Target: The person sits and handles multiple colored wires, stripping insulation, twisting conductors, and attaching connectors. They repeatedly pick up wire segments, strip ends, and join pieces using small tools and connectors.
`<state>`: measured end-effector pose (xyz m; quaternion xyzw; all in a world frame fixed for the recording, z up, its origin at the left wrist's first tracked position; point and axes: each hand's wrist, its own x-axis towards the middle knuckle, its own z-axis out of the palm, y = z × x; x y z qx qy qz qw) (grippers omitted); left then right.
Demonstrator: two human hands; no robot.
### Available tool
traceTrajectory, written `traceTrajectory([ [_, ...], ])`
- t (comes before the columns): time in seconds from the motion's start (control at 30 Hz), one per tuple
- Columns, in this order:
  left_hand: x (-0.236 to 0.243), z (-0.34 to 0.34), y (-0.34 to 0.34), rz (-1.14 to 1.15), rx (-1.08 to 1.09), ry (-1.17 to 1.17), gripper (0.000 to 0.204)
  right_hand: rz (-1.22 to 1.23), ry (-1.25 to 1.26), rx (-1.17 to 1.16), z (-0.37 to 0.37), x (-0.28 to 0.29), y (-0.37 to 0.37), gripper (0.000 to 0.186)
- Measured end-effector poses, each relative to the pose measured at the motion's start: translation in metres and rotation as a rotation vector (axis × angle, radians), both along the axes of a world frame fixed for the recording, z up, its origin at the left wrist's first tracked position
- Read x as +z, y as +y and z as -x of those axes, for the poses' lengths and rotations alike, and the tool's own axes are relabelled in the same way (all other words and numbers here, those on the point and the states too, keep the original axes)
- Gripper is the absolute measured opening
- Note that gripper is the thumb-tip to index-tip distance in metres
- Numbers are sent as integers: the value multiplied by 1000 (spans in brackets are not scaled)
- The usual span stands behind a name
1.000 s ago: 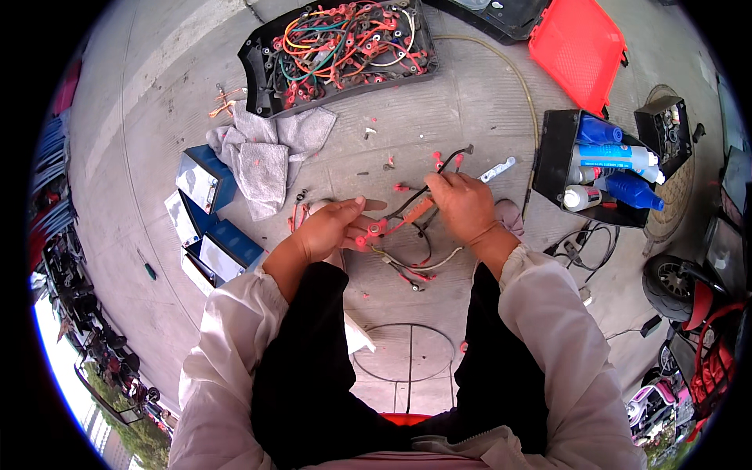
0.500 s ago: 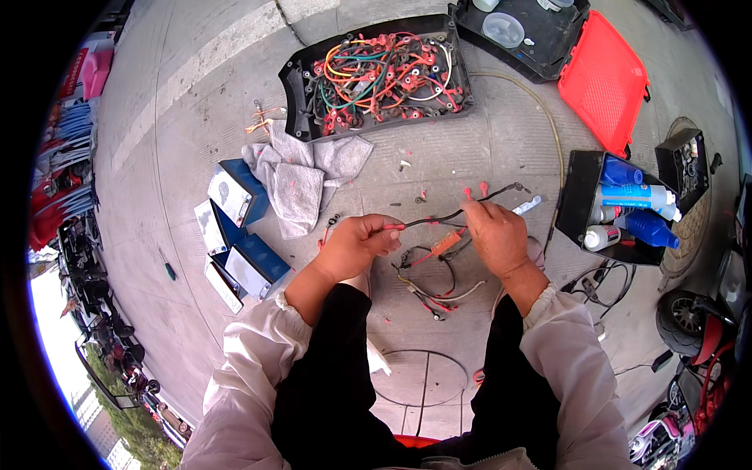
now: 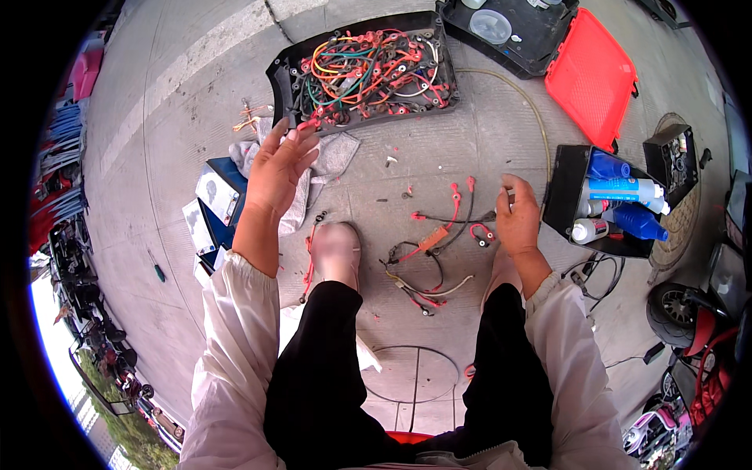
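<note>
My left hand (image 3: pixel 278 164) is raised at the near left corner of the black tray (image 3: pixel 276 82) full of tangled wires (image 3: pixel 364 70), fingers apart, red connectors at its fingertips; whether it touches them is unclear. The grey cloth (image 3: pixel 337 157) lies beneath it. My right hand (image 3: pixel 517 215) has loosely curled, parted fingers and nothing visibly in it. Beside it on the concrete lie cables with red terminals (image 3: pixel 454 196), an orange part (image 3: pixel 431 239) and a short red looped lead (image 3: pixel 478 229). Another red lead (image 3: pixel 310 258) lies by my left foot (image 3: pixel 335 254).
Blue-and-white boxes (image 3: pixel 215 196) lie left, with a screwdriver (image 3: pixel 160 272) beyond. At right are a black bin (image 3: pixel 564 188) of bottles, a red lid (image 3: pixel 587 78), a small parts box (image 3: pixel 666 157) and a vehicle wheel (image 3: pixel 672 305). A black case (image 3: pixel 517 47) sits behind.
The black cable has left my hands and lies among the others. My left hand has moved up toward the tray; my right hand has drawn slightly right, its fingers loosened.
</note>
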<state>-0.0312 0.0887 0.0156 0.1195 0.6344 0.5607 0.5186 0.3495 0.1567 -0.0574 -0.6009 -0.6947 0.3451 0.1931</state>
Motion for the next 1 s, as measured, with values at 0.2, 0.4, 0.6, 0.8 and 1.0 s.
traceTrajectory([
  [0.2, -20, -8, -14, 111, 154, 22, 67, 246, -233, 64, -49, -44, -14, 33],
  [0.4, -31, -32, -47, 277, 52, -25, 47, 228, -241, 76, -49, -50, -21, 40],
  [0.6, -31, -52, -41, 275, -99, -62, 33, 294, -180, 335, -55, -56, -27, 28],
  [0.8, -27, -71, -40, 304, -285, -88, 31, 428, 190, 201, -31, -21, -10, 17],
  [1.0, -20, -100, -30, 406, -294, -87, 33, 454, 500, 170, 9, 30, -9, 13],
])
